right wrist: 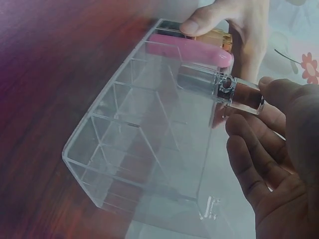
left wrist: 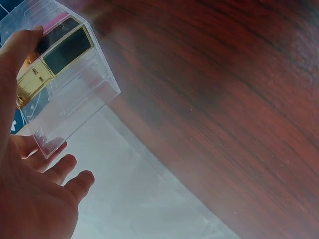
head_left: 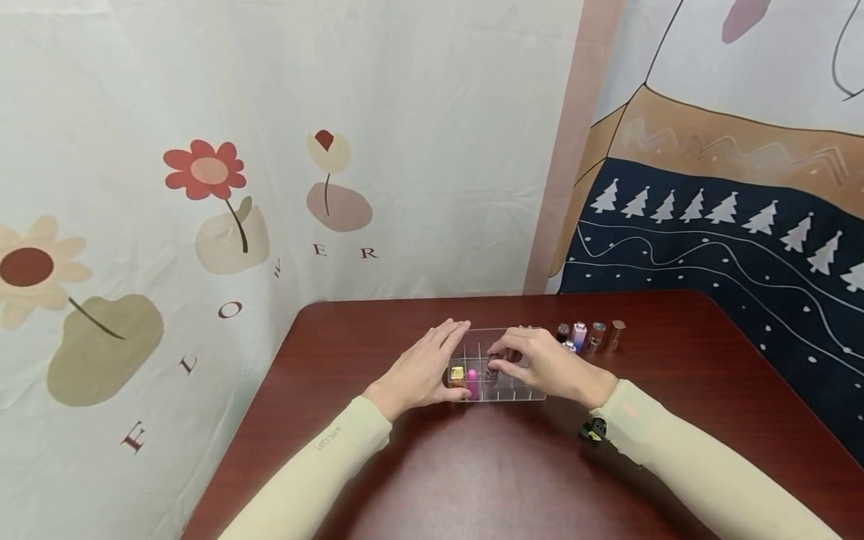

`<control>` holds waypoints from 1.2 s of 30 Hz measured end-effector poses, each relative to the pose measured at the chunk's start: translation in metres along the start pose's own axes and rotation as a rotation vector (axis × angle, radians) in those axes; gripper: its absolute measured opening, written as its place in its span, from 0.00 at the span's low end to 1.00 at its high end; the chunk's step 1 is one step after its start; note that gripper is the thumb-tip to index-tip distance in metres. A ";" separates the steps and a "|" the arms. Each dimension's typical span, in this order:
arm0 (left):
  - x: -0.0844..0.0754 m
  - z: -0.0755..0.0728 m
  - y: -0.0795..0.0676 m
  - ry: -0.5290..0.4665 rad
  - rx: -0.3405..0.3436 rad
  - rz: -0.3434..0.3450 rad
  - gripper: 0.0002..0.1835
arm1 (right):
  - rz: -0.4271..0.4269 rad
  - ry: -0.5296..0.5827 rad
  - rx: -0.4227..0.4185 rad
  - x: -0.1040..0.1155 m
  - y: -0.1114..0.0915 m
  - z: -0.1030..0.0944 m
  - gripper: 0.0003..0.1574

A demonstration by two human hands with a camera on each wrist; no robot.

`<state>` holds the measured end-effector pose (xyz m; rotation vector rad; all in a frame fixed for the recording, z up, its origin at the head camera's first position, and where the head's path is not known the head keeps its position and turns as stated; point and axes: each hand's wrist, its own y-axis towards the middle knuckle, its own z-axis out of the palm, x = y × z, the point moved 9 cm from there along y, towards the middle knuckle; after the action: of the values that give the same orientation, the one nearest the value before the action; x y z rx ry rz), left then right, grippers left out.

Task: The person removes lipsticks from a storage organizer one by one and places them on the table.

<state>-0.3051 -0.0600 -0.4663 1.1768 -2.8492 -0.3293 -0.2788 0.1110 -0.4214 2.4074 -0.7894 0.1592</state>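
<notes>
A clear divided lipstick organizer stands on the table between the hands. Its left end is held by my left hand, thumb at the front wall and fingers along the side. My right hand pinches a lipstick tube with a clear, dark-centred end between thumb and fingers. The tube's pale end overlaps a compartment beside the pink lipstick in the right wrist view. That pink lipstick sits in the organizer next to a gold-and-black lipstick near the left thumb. Several nearer compartments hold nothing.
Right of the organizer, several lipsticks stand on the dark red table, among them a pink-and-blue tube, a silvery tube and a brown tube. A printed curtain hangs behind the table's far edge.
</notes>
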 end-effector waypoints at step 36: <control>0.000 -0.002 0.000 -0.033 -0.001 -0.029 0.70 | -0.039 0.006 -0.184 -0.010 -0.017 -0.046 0.22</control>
<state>-0.3053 -0.0605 -0.4648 1.2244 -2.8626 -0.3548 -0.2743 0.1534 -0.3951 2.2461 -0.7214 0.0749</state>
